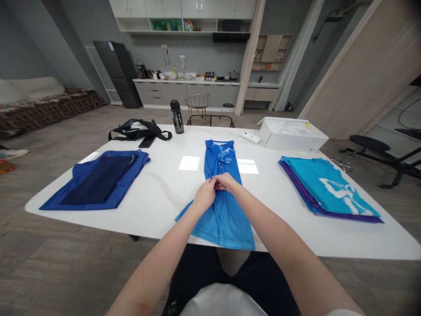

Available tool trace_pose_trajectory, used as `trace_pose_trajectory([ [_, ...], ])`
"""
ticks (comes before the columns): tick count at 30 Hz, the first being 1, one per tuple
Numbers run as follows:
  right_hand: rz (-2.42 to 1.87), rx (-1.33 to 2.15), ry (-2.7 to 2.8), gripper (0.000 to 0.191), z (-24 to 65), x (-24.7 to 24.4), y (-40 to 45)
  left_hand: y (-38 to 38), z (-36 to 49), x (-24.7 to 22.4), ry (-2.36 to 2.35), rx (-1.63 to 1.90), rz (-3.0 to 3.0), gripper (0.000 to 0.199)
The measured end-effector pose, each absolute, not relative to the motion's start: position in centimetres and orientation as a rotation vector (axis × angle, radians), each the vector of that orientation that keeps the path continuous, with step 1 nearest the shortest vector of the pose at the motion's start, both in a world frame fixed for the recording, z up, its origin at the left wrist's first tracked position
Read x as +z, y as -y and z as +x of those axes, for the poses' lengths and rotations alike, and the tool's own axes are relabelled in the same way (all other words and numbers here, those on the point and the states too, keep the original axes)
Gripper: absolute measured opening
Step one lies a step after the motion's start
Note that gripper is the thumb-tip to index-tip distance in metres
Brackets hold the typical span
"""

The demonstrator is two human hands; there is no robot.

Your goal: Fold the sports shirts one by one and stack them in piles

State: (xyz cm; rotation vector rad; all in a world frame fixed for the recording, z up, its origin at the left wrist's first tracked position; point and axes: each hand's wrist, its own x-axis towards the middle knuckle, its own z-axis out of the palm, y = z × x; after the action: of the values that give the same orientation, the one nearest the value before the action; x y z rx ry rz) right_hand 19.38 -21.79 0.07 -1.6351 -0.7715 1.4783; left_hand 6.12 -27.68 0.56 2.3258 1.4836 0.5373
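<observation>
A blue garment, which looks like a shirt, lies lengthwise on the white table in front of me. Its far half is darker with a patterned patch, and its near half fades to lighter blue and fans out toward the front edge. Both hands meet at its middle. My left hand pinches the cloth there, gathering it into creases. Right beside it, my right hand has its fingers closed on the same gathered cloth. The fingertips are partly hidden behind each other.
On the white table, dark blue folded clothes lie left and a stack of turquoise and purple shirts lies right. Farther back are a black bag, a phone, a bottle, a white device and a white box.
</observation>
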Motion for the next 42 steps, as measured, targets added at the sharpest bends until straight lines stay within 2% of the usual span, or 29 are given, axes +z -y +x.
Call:
trace_pose_trajectory([
  [3,-1.608,1.447,0.721,0.018,19.5,-0.1,22.3,30.2,5.1,0.6,-1.669,0.424,2.251,0.049],
  [7,-1.546,1.432,0.647,0.014,19.9,-0.2,23.1,33.6,3.6,1.3,-1.849,0.132,2.2,0.032],
  [10,-1.514,1.564,0.641,0.022,20.0,-0.1,24.1,35.7,3.0,2.3,-1.842,0.064,2.235,0.024],
  [13,-1.507,1.733,0.667,0.033,19.7,0.4,25.6,37.3,2.9,3.4,-1.804,0.15,2.303,0.022],
  [17,-1.519,1.867,0.798,0.035,19.4,1.4,28.3,39.3,3.4,4.4,-1.701,0.233,2.421,0.026],
  [21,-1.524,1.809,0.888,0.037,19.7,1.9,31.2,41.2,4.0,3.9,-1.555,0.326,2.482,0.032],
  [26,-1.553,1.762,0.821,0.031,19.7,1.2,35.4,43.0,4.5,1.6,-1.356,0.534,2.541,0.028],
  [32,-1.606,1.637,0.827,0.042,19.0,-0.4,39.9,44.4,4.1,-1.1,-1.041,0.844,2.54,0.035],
  [35,-1.506,1.616,0.85,0.047,19.0,-0.9,41.3,44.8,3.4,-1.6,-1.113,0.882,2.568,0.034],
  [40,-1.389,1.603,0.909,0.055,19.3,-0.5,42.8,44.9,1.8,-2.1,-1.266,0.821,2.608,0.045],
  [42,-1.417,1.554,0.943,0.059,19.7,-0.1,43.2,44.8,1.1,-2.3,-1.251,0.782,2.626,0.043],
])
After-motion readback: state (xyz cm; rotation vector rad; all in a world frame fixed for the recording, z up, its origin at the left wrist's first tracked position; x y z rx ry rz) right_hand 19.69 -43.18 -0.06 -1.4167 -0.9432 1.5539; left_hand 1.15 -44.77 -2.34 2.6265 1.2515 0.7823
